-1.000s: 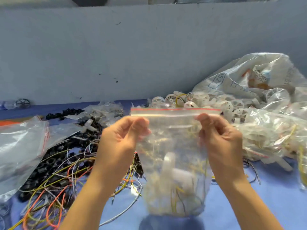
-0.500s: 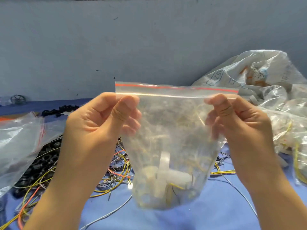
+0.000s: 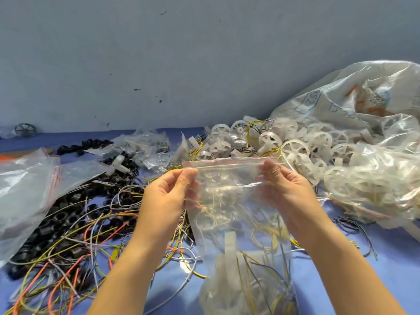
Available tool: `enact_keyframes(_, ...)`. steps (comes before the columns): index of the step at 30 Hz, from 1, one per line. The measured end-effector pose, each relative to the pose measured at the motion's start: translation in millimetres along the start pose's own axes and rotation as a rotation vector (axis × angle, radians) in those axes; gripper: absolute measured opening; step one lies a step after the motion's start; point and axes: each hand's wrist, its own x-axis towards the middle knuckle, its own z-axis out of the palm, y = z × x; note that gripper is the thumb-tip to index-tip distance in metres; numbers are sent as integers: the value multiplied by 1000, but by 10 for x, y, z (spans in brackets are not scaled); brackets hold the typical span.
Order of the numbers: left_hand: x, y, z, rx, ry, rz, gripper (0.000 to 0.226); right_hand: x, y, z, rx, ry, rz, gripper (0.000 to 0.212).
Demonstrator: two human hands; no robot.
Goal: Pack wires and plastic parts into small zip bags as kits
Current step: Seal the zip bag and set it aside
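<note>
A clear zip bag (image 3: pixel 229 196) with a red line along its seal hangs between my hands above the blue table (image 3: pixel 354 273). White plastic parts (image 3: pixel 230 246) and thin yellow and dark wires lie in its lower half. My left hand (image 3: pixel 168 196) pinches the bag's top left corner between thumb and fingers. My right hand (image 3: pixel 284 189) pinches the top right corner the same way. The seal strip is stretched flat between them. Whether the seal is pressed closed I cannot tell.
Loose coloured wires (image 3: pixel 75 246) and black plastic rings (image 3: pixel 56 221) lie at the left. A large clear bag (image 3: pixel 25 192) is at far left. White plastic wheels (image 3: pixel 295 146) are heaped behind, with big crumpled bags (image 3: pixel 368 178) on the right. A grey wall (image 3: pixel 181 64) closes the back.
My hands lowered the bag from in front of the wall down toward the table and away from the camera. Both corners stayed pinched.
</note>
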Motion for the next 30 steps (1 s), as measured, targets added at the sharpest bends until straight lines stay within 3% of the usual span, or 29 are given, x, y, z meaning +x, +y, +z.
enact_keyframes(13,107,-19,-14,-7,73,70,16,175,-80,16,33,-12,17,29)
enact_keyframes(18,73,18,-25,-7,55,95,13,150,-161,47,267,8,59,17)
enact_keyframes(21,46,58,-17,-26,41,110,14,130,-267,115,284,55,51,16)
enact_keyframes(23,21,94,-1,-30,15,131,15,97,-382,178,143,134,-40,19)
enact_keyframes(26,-33,158,37,-17,-45,183,16,-34,-561,235,-424,188,-469,17)
enact_keyframes(28,-76,205,57,17,-87,239,14,-162,-663,292,-827,118,-765,19)
enact_keyframes(30,-116,252,68,56,-129,303,12,-265,-734,381,-1059,-29,-830,29)
